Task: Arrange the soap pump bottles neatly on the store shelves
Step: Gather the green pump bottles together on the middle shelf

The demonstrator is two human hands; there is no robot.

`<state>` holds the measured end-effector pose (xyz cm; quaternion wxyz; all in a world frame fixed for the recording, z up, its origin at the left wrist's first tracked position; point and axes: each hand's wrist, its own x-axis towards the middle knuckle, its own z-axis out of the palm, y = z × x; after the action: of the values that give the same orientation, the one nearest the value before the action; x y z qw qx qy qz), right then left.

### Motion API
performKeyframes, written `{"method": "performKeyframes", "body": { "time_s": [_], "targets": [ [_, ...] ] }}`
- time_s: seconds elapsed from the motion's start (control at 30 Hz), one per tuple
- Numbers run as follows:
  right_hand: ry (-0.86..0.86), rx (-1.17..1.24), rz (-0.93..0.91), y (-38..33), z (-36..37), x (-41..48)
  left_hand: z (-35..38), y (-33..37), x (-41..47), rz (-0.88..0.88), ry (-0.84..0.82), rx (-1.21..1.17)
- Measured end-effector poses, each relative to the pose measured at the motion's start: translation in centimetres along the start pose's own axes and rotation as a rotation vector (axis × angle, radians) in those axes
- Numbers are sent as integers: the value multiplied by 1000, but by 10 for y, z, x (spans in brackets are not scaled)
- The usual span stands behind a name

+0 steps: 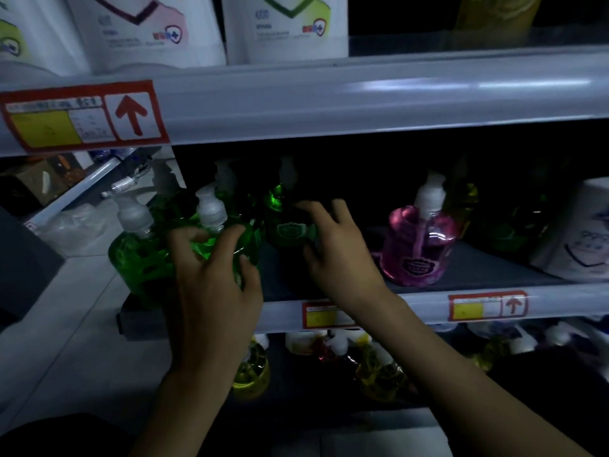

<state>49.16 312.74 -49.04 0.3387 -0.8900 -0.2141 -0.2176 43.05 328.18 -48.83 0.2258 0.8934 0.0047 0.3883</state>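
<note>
Dim aisle, middle shelf. Left hand (211,275) is gripping a bright green pump bottle (251,237), fingers curled over its shoulder and thumb hooking its near side. Right hand (336,252) is holding a darker green pump bottle (286,227) just beyond its fingertips, fingers curling round the right flank and thumb low on the front. A third green bottle (138,262) is standing hard against the left hand's outer side, at the very end of the shelf board. A pink pump bottle (418,249) is sitting alone, well to the right of the right hand, close behind the shelf rail (412,303).

Risks, as I am judging them: the green bottles are crowding and touching each other, so sliding the held one sideways is likely to shove the end bottle off the open shelf end onto the floor. Smooth, rounded plastic could slip from a one-handed grip, and tall pump heads could catch on each other or on the shelf above.

All bottles are standing upright, long axis vertical, pumps at the top. The darker green and pink ones are showing their emblems toward the aisle. Which way the spouts are pointing I cannot tell in this light.
</note>
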Motion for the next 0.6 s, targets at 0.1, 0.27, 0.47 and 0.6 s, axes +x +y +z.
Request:
{"method": "performKeyframes", "body": {
  "time_s": [0.1,0.27,0.47,0.6],
  "targets": [
    [158,-21,-97,-6,-40,-22,9,23,-6,101,34,-89],
    [450,-84,14,26,-98,-54,45,71,-25,160,-290,-344],
    [412,-244,415,97,-147,-72,94,115,-36,381,-464,-393],
    [317,-267,464,107,-153,-66,116,140,-29,306,-360,-405]
  ]
}}
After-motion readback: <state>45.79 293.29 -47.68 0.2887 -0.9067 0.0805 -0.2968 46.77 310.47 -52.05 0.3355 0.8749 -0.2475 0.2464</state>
